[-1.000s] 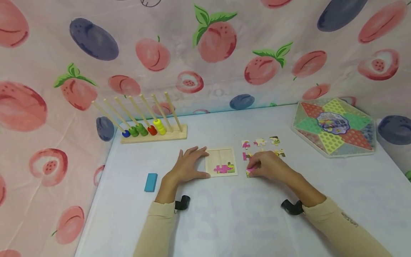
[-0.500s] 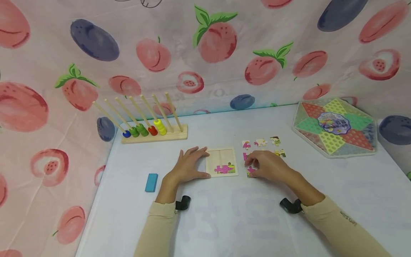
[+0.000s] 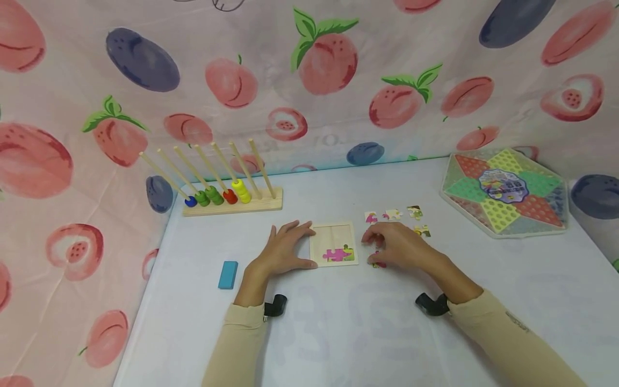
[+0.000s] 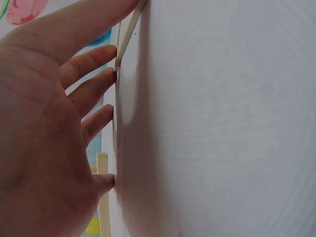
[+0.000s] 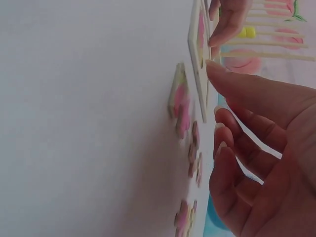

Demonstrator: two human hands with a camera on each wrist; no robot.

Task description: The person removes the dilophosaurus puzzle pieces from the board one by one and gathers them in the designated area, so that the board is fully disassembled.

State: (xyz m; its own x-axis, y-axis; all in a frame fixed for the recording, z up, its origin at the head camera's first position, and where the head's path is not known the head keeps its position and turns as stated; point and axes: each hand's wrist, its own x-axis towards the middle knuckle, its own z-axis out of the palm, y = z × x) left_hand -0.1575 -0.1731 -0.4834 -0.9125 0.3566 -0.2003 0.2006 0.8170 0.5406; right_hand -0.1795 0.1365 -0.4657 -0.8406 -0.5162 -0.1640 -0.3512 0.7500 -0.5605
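A square wooden puzzle tray (image 3: 340,234) lies flat on the table, with joined pink and green pieces (image 3: 337,255) along its lower right inside. At the tray's left side is my left hand (image 3: 285,251), fingers spread; the thumb touches near the lower left corner, the fingertips near the upper left. My right hand (image 3: 400,246) hovers over loose puzzle pieces right of the tray. In the right wrist view its thumb and fingers stand apart with nothing between them. One pink and green piece (image 5: 177,93) lies below, close to the tray; the hand partly hides several others.
Beyond the right hand are several loose pieces, including a dark green one (image 3: 414,212). A wooden bead rack with tall pegs (image 3: 232,207) stands at the back left. A blue block (image 3: 228,274) lies left of the left arm, a hexagonal star-patterned game board (image 3: 503,212) back right.
My right hand has let go of the pink and green piece by the tray and shifted slightly left, its fingers parting. My left hand keeps its place on the tray.
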